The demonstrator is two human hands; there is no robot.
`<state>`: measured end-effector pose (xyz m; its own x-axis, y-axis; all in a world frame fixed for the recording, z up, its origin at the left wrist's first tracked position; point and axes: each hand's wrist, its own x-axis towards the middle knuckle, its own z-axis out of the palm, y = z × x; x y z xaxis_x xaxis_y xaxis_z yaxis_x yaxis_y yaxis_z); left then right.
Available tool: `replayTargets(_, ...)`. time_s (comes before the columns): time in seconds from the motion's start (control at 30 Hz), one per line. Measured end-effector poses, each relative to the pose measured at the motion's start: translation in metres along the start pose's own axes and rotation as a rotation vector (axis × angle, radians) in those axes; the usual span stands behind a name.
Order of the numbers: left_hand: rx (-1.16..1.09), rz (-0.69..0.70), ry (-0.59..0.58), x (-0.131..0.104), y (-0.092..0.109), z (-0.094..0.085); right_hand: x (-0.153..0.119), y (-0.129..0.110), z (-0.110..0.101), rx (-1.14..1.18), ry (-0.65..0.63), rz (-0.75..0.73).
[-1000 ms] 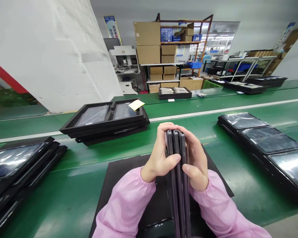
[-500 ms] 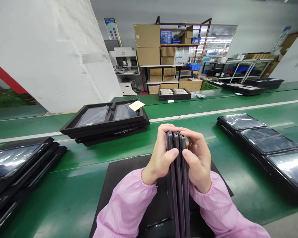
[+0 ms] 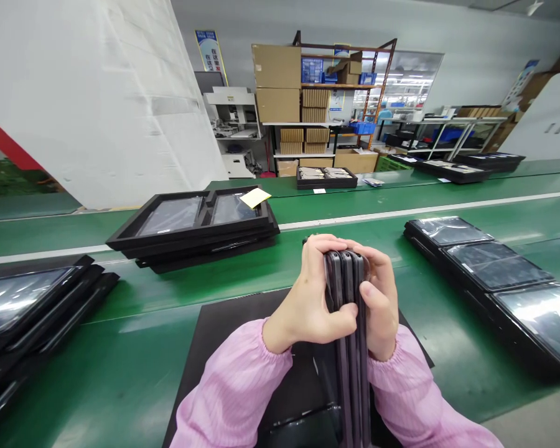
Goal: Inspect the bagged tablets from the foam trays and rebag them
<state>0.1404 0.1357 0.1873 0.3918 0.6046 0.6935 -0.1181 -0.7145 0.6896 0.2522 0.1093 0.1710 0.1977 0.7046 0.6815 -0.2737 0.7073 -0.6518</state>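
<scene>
Between my two hands stand three dark tablets (image 3: 352, 361), held upright on edge and pressed face to face, with their narrow sides toward me. My left hand (image 3: 315, 295) is closed round them from the left, its thumb lying across their edges. From the right my right hand (image 3: 380, 298) grips the same stack, thumb along the outer edge and fingers over the far side. The fingertips behind the tablets are hidden. Beneath my forearms lies a black tray (image 3: 224, 336), where another glossy dark panel (image 3: 303, 423) shows in part.
Stacked black trays with film-covered tablets (image 3: 168, 218) stand at left centre, a yellow note (image 3: 255, 197) on top. More tablets in trays lie at far left (image 3: 23, 295) and right (image 3: 499, 264). A small tray (image 3: 326, 183) sits across the green belt (image 3: 144, 348).
The tablets and both hands have shifted slightly to the right. My left thumb has moved down and across the tablets' edges.
</scene>
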Motion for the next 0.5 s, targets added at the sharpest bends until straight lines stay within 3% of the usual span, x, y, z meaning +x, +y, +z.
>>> replayTargets(0.33,-0.024,-0.032,-0.06,0.0014,0.0036,-0.0049,-0.001,0.0003,0.0007,-0.049,0.031,0.0)
replayTargets(0.5,-0.064,-0.084,0.037,0.0,0.0037,-0.001,-0.0041,0.0017,0.0019,-0.03,0.011,-0.001)
